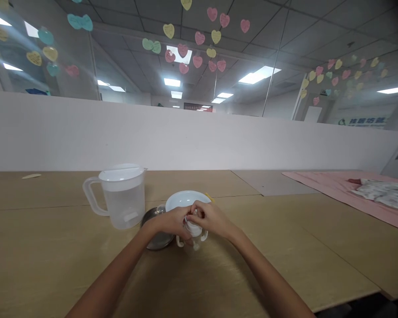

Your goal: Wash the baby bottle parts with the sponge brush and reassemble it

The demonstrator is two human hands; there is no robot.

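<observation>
The left hand [176,221] grips the two-handled baby bottle [194,230] around its side, presumably to steady it, while the right hand [213,217] pinches its top from above.

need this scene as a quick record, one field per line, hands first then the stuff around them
left hand: around the upper part of the bottle
right hand: fingers bent at the bottle's top, exact hold unclear
bottle: white top, two side handles; contact with table unclear
bowl: white, just beyond the hands, partly hidden
dish: metal, partly behind the left hand and wrist
jug: translucent, left of the dish, handle pointing left
far right: pink cloth on the table
</observation>
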